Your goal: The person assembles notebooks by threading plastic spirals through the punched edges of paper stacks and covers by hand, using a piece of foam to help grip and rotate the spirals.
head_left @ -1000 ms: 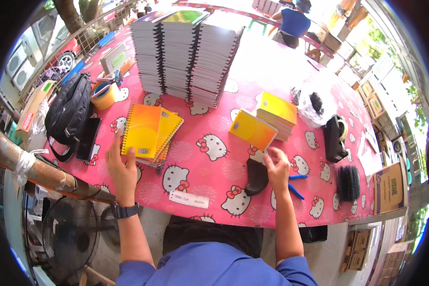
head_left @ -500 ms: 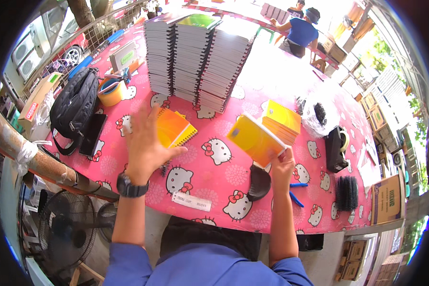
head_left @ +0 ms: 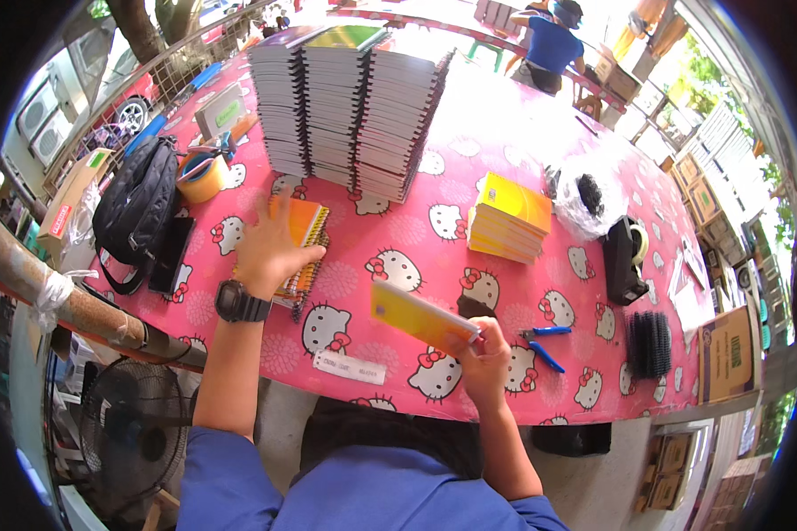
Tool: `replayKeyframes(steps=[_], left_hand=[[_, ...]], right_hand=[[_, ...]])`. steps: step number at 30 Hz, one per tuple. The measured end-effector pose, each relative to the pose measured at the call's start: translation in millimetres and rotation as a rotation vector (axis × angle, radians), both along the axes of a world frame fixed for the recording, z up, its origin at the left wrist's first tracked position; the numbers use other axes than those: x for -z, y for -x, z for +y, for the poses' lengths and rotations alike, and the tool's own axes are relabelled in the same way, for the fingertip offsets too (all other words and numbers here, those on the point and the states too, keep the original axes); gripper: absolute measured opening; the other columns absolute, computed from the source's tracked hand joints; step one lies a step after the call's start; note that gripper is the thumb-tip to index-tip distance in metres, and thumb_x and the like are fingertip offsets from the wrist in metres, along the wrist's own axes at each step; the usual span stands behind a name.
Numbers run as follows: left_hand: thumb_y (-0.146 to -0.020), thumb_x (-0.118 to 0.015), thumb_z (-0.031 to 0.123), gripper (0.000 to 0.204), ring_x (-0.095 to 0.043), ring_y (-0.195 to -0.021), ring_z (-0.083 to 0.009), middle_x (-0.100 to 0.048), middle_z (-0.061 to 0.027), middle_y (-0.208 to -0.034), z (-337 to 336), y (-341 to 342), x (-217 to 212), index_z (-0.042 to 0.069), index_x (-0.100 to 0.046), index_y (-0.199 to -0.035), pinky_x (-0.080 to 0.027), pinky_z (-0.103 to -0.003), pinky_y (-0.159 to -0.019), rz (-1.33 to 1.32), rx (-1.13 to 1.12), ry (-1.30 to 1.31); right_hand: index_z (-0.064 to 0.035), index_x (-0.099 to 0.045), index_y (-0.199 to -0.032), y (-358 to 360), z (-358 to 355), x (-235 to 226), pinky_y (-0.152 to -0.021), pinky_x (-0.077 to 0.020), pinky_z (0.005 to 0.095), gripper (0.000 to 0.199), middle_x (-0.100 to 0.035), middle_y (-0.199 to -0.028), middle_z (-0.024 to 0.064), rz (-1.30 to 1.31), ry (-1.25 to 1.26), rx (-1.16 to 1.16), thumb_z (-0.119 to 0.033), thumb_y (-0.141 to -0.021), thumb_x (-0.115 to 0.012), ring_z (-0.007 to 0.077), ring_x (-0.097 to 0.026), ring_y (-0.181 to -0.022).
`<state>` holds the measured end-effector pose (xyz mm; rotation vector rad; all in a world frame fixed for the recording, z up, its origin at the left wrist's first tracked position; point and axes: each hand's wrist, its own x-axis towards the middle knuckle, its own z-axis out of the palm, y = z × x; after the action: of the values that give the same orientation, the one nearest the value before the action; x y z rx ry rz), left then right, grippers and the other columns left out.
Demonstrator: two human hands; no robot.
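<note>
My right hand grips a thin yellow-orange booklet by its right end, tilted above the table near the front edge. No spiral shows on that booklet. My left hand, fingers spread, is over a small pile of orange spiral notebooks and hides part of it. Whether the palm touches the pile I cannot tell. A stack of yellow booklets lies farther off to the right. Blue-handled pliers rest right of my right hand.
Tall stacks of spiral-bound books stand at the far middle. On the left are a black backpack, a phone and tape rolls. On the right are a tape dispenser, black coils and a plastic bag.
My right hand has brought the booklet left and nearer to me, away from the yellow stack. My left hand has come closer over the orange notebooks. The whole view has shifted slightly.
</note>
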<state>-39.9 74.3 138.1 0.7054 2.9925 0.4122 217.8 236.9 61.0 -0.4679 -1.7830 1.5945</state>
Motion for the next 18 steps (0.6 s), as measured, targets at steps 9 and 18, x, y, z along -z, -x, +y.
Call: replayKeyframes(steps=[9,18], left_hand=[[-0.078,-0.063,0.019,0.048,-0.049,-0.12,-0.0225,-0.055,-0.0114,-0.125,34.3,-150.7,48.8,0.008,-0.056,-0.124,-0.022,-0.056,-0.106,0.236,0.942,-0.436],[-0.077,-0.061,0.009,0.037,-0.058,-0.09,-0.0143,-0.064,0.0004,-0.1,48.3,-151.5,60.8,0.012,-0.064,-0.114,-0.033,-0.043,-0.094,0.384,0.763,-0.496]], right_hand=[[-0.0026,-0.059,-0.086,-14.2,-9.4,18.4,-0.067,-0.0482,0.0358,0.02,-0.06,-0.08,0.01,-0.128,-0.534,0.024,0.0,-0.07,-0.071,0.0279,-0.058,-0.077],[0.006,-0.036,-0.137,-34.8,-20.1,14.4,-0.105,-0.0327,0.0415,0.067,-0.044,-0.135,0.0223,-0.25,-0.536,0.103,-0.007,-0.079,-0.066,0.0368,-0.041,-0.125]])
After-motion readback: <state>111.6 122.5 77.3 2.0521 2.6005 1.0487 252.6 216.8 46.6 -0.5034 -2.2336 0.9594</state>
